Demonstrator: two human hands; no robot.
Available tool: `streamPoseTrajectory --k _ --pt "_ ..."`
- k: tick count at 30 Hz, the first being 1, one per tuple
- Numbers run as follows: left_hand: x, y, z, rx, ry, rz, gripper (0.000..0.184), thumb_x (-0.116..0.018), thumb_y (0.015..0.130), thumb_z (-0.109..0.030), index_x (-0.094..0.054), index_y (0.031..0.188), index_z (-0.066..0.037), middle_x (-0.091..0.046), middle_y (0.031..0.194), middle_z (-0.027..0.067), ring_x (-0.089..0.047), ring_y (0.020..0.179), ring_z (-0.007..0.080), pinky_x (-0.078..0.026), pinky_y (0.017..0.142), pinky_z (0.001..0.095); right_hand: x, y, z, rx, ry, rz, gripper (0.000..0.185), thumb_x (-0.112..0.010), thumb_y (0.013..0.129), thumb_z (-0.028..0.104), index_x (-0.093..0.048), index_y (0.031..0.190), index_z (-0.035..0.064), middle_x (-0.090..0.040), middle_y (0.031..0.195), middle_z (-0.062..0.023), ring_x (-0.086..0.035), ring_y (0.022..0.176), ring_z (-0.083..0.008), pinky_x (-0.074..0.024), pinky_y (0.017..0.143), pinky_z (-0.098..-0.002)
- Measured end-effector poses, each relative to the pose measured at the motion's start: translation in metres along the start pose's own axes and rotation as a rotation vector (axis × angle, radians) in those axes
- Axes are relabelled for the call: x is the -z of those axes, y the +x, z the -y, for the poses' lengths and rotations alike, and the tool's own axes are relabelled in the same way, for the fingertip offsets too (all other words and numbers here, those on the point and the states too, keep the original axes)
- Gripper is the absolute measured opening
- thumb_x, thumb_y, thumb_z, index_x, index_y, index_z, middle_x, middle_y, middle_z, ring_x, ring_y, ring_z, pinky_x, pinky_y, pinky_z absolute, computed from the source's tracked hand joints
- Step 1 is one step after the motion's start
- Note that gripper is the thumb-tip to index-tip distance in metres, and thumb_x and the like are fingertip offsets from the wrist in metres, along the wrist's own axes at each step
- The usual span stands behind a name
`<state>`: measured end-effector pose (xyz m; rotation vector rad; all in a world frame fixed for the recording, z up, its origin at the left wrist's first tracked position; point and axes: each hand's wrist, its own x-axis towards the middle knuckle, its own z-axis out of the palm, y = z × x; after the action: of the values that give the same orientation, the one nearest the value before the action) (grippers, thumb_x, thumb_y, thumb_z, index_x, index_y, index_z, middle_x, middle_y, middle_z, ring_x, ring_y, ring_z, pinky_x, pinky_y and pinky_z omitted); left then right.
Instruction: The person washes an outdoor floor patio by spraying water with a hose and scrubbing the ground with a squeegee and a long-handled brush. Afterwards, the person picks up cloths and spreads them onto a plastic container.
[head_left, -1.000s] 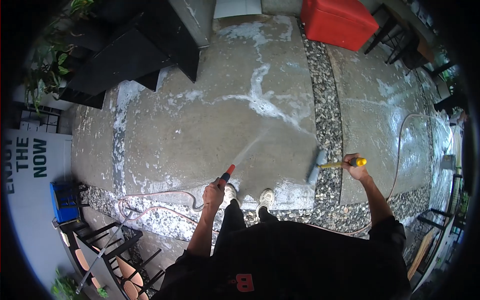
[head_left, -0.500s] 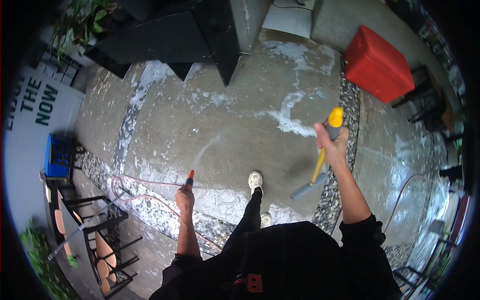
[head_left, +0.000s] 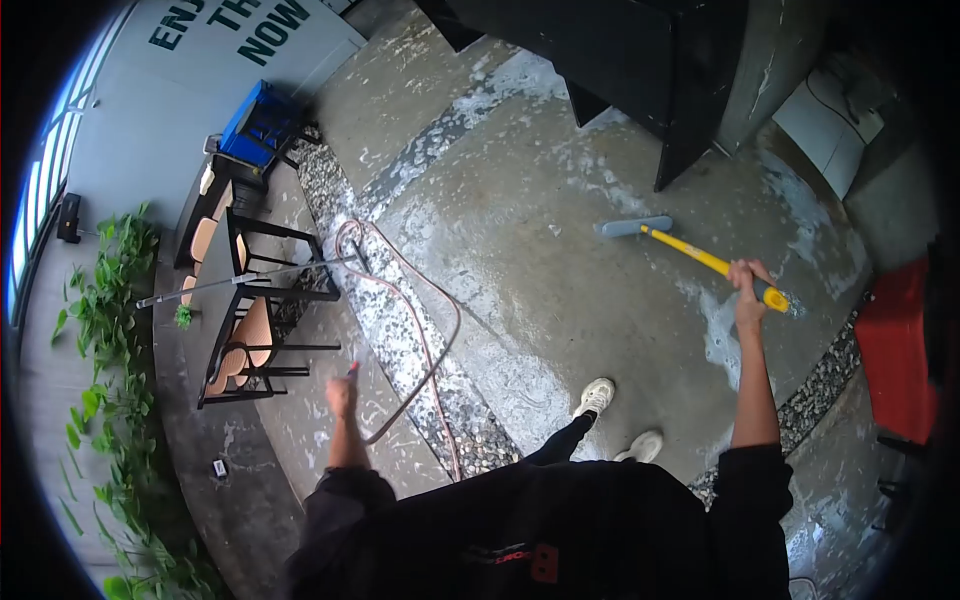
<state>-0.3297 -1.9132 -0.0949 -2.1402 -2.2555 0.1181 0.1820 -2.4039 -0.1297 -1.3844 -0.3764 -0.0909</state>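
Note:
My left hand point(head_left: 342, 397) is closed around a hose nozzle point(head_left: 353, 369) with a red tip, out to the left of my body. From it the pinkish hose point(head_left: 456, 335) loops over the wet floor. On the right, my right hand point(head_left: 750, 285) grips the end of a yellow-handled floor tool point(head_left: 690, 250). Its wide grey head point(head_left: 636, 227) lies out in front on the concrete; whether it is a brush or a squeegee I cannot tell. White suds point(head_left: 720, 335) spread on the floor below the handle.
At left stand a black-framed table point(head_left: 235, 265) with chairs, a blue chair point(head_left: 262, 125) and green plants point(head_left: 100, 330). A long pole point(head_left: 250, 277) leans across the table. Black angular furniture point(head_left: 620, 60) is ahead, a red box point(head_left: 898, 350) to the right. Pebble strips point(head_left: 820, 385) cross the floor.
My view has turned left. The floor tool has swung from beside my feet to stretch out ahead and leftward. The nozzle is now farther left, and its water spray no longer shows.

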Motion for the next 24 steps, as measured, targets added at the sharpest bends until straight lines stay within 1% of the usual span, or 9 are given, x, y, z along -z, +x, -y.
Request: streamPoseTrajectory --k 1,2,4,5,8,13,17,20,24 --pt "-0.01 0.015 0.045 0.099 -0.032 0.063 0.067 -0.056 0.064 -0.064 -0.062 0.07 0.003 -0.061 0.075 0.0207 -0.061 0.077 0.0319 -0.047 0.068 0.039 0.001 0.002 -0.014 -0.111 -0.092 -0.039 0.021 -0.052 0.078 0.008 -0.048 0.06 -0.0003 -0.046 0.059 -0.0021 -0.045 0.058 -0.0099 -0.0384 0.058 -0.0228" --pt "-0.025 0.036 0.112 -0.005 -0.109 0.128 0.067 -0.059 0.061 -0.064 -0.063 0.072 0.002 -0.061 0.071 0.0188 -0.062 0.073 0.0276 -0.047 0.063 0.0368 0.005 0.006 -0.031 -0.09 -0.211 -0.005 0.019 -0.053 0.078 0.008 -0.05 0.061 -0.0004 -0.047 0.059 -0.0015 -0.044 0.057 -0.0096 -0.0374 0.057 -0.0226" --pt "0.04 -0.051 0.096 0.246 -0.125 0.01 0.069 -0.061 0.059 -0.065 -0.062 0.071 0.003 -0.061 0.06 0.0126 -0.06 0.055 0.0217 -0.047 0.054 0.0346 0.026 0.011 -0.059 -0.077 -0.373 0.048 0.019 -0.054 0.077 0.008 -0.051 0.06 0.0 -0.046 0.057 -0.0006 -0.043 0.056 -0.0087 -0.035 0.054 -0.0223" --pt "0.057 -0.068 0.097 0.432 -0.016 0.03 0.056 -0.07 0.058 -0.052 -0.06 0.073 0.002 -0.054 0.053 0.0083 -0.051 0.04 0.0194 -0.041 0.038 0.0312 0.038 0.014 -0.066 -0.085 -0.4 0.071 0.02 -0.053 0.077 0.008 -0.05 0.059 0.0003 -0.046 0.056 -0.0004 -0.042 0.055 -0.008 -0.0337 0.052 -0.0223" --pt "0.059 -0.112 0.161 0.477 -0.225 -0.002 0.033 -0.063 0.071 -0.032 -0.06 0.071 0.001 -0.056 0.054 0.0097 -0.056 0.044 0.0198 -0.042 0.037 0.0311 0.09 0.021 -0.067 -0.094 -0.266 0.137 0.021 -0.053 0.077 0.008 -0.05 0.057 0.0006 -0.046 0.055 -0.0005 -0.041 0.052 -0.0075 -0.0316 0.05 -0.0226" --pt "0.018 -0.128 0.231 0.682 -0.445 0.051 0.015 -0.058 0.073 -0.018 -0.058 0.07 -0.003 -0.056 0.059 0.0089 -0.056 0.046 0.0203 -0.041 0.037 0.0321 0.195 0.007 -0.004 -0.199 -0.298 0.263 0.021 -0.052 0.076 0.006 -0.048 0.057 0.0014 -0.044 0.053 -0.0005 -0.039 0.05 -0.0068 -0.0315 0.048 -0.0228" --pt "0.029 -0.145 0.201 0.787 -0.627 0.094 0.014 -0.052 0.073 -0.014 -0.052 0.063 -0.004 -0.05 0.053 0.008 -0.048 0.04 0.019 -0.036 0.033 0.0307 0.308 -0.047 0.062 -0.311 -0.194 0.167 0.022 -0.051 0.077 0.005 -0.044 0.056 0.0039 -0.044 0.053 0.0006 -0.04 0.05 -0.0064 -0.0326 0.048 -0.0227" --pt "0.033 -0.157 0.183 0.938 -0.866 0.086 0.021 -0.045 0.074 -0.01 -0.043 0.055 -0.003 -0.04 0.044 0.0063 -0.036 0.03 0.0168 -0.029 0.028 0.0284 0.375 -0.096 0.098 -0.431 -0.331 0.045 0.019 -0.05 0.074 0.003 -0.044 0.056 0.0041 -0.042 0.052 0.0011 -0.039 0.05 -0.0066 -0.0325 0.048 -0.0229" --pt "0.01 -0.173 0.183 0.939 -0.84 0.183 0.023 -0.045 0.075 -0.014 -0.039 0.053 -0.009 -0.037 0.043 0.004 -0.033 0.028 0.0136 -0.026 0.028 0.0276 0.451 -0.147 0.097 -0.507 -0.588 -0.054 0.017 -0.051 0.071 0.004 -0.044 0.056 0.0045 -0.041 0.051 0.0015 -0.04 0.049 -0.0068 -0.0325 0.046 -0.0232"
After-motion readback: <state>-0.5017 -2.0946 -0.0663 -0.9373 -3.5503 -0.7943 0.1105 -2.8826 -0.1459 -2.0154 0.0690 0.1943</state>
